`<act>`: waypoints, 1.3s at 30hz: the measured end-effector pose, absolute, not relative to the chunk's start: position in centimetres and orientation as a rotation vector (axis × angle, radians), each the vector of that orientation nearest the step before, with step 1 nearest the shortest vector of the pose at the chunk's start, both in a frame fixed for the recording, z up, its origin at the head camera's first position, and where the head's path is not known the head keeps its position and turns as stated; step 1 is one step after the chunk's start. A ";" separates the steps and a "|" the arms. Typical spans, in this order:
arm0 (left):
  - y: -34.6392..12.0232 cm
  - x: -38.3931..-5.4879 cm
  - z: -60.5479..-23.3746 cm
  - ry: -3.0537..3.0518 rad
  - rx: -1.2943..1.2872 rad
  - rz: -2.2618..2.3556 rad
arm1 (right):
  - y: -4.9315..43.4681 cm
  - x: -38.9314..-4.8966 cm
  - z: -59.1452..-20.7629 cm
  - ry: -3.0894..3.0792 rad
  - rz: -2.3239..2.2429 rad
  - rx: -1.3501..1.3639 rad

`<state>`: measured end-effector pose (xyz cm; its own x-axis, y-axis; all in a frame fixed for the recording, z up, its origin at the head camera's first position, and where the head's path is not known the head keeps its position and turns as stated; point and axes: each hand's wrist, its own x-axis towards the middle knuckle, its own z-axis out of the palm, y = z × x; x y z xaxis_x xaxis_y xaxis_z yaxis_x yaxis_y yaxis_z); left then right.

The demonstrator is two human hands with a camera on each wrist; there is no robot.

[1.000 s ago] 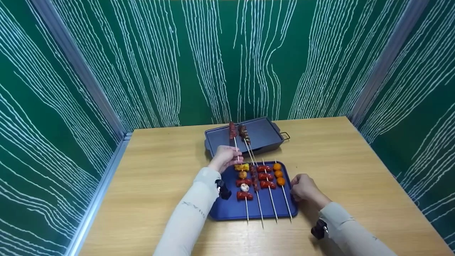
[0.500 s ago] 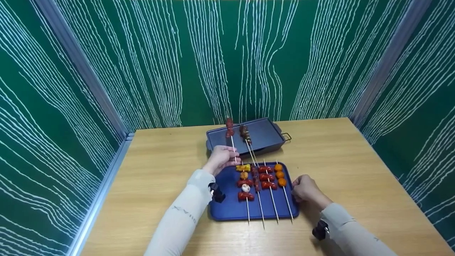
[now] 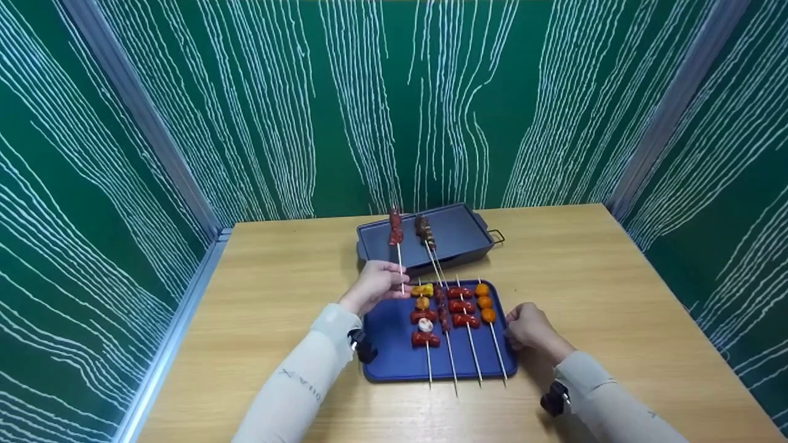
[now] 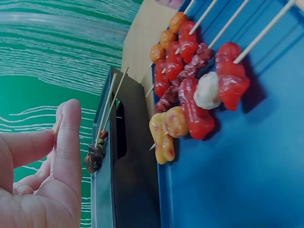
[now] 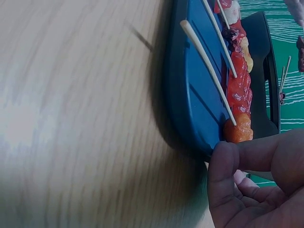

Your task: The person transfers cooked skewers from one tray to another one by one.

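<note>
Skewer [image 3: 396,229] of lumpy red meat, pinched by left hand [image 3: 377,285] mid-frame, had dipped slightly; right hand [image 3: 530,326] gripped smooth blue tray [image 3: 399,362]

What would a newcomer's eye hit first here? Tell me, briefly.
Probably the four colourful skewers lined up on the blue tray, on the table. Next, near the tray's far left corner, the left hand pinching a red skewer by its stick. Behind the table rises the pale-streaked green wall.
</note>
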<state>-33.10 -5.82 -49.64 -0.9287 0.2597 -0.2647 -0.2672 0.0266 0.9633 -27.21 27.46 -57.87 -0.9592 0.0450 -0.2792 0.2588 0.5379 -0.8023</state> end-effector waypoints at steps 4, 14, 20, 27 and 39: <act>-6.2 -32.6 -50.0 1.935 -0.002 1.965 | 27.4 -27.1 -57.7 2.547 -1.387 0.258; -7.3 -31.6 -51.1 1.946 0.013 1.902 | 27.2 -27.1 -57.5 2.554 -1.384 0.277; -7.6 -30.7 -51.8 1.956 0.011 1.864 | 27.2 -26.9 -57.3 2.544 -1.391 0.279; -7.9 -29.5 -52.7 1.948 0.019 1.830 | 27.3 -27.1 -57.5 2.563 -1.372 0.265; -9.0 -27.8 -53.5 1.972 0.078 1.757 | 27.4 -27.3 -57.6 2.574 -1.352 0.257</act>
<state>-27.82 -9.04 -53.51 -0.8763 0.3595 -0.3206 -0.2772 0.1679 0.9460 -27.26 27.38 -57.61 -0.9601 0.0511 -0.2751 0.2555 0.5607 -0.7876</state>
